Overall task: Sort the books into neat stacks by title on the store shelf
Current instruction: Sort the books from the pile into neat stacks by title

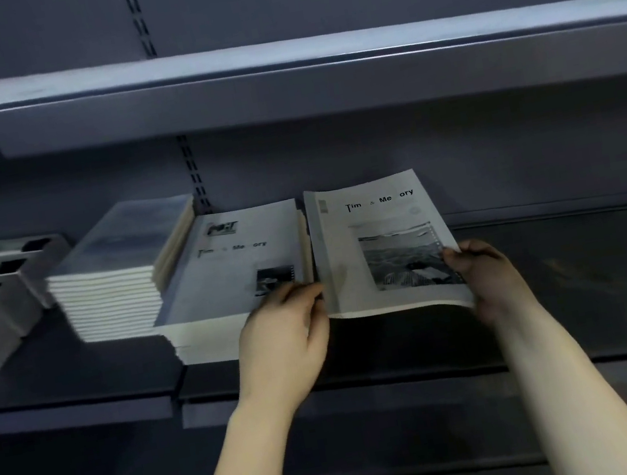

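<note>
The book (379, 242) hung just above the shelf (562, 277), right of its matching stack (236, 284), long axis running away; both hands, left hand (283, 339) and right hand (486, 278), had fingers closed on its near corners.

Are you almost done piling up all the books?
Partly. Done: a tall pale stack and a Time & Memory stack stand on the shelf. In hand: both hands, left and right, hold another book beside it. Left: setting it down.
</note>
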The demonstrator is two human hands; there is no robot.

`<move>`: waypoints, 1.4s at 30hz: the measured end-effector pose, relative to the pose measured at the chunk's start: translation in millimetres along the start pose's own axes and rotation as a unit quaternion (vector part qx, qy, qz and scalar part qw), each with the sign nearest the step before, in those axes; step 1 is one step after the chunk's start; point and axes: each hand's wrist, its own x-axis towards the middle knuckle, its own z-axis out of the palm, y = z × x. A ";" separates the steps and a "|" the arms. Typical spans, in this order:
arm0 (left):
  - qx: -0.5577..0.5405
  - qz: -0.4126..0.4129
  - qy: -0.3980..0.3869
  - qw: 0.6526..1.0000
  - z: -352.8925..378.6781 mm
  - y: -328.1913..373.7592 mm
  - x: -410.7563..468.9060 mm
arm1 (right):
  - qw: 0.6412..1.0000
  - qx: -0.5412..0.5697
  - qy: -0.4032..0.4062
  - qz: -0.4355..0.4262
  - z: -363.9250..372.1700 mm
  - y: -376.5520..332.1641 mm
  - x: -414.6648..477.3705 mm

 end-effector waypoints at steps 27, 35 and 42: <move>0.093 -0.047 0.020 0.994 -96.6 -156.4 -21.1 | 0.990 -0.123 -0.014 -0.060 180.1 19.0 -49.2; 0.088 -0.048 0.011 0.995 -97.1 -169.9 -17.7 | 0.974 -0.197 -0.015 -0.107 182.0 28.1 -45.6; 0.055 -0.074 -0.011 0.996 -92.4 -176.3 -12.5 | 0.965 -0.226 0.011 -0.130 184.0 31.1 -44.1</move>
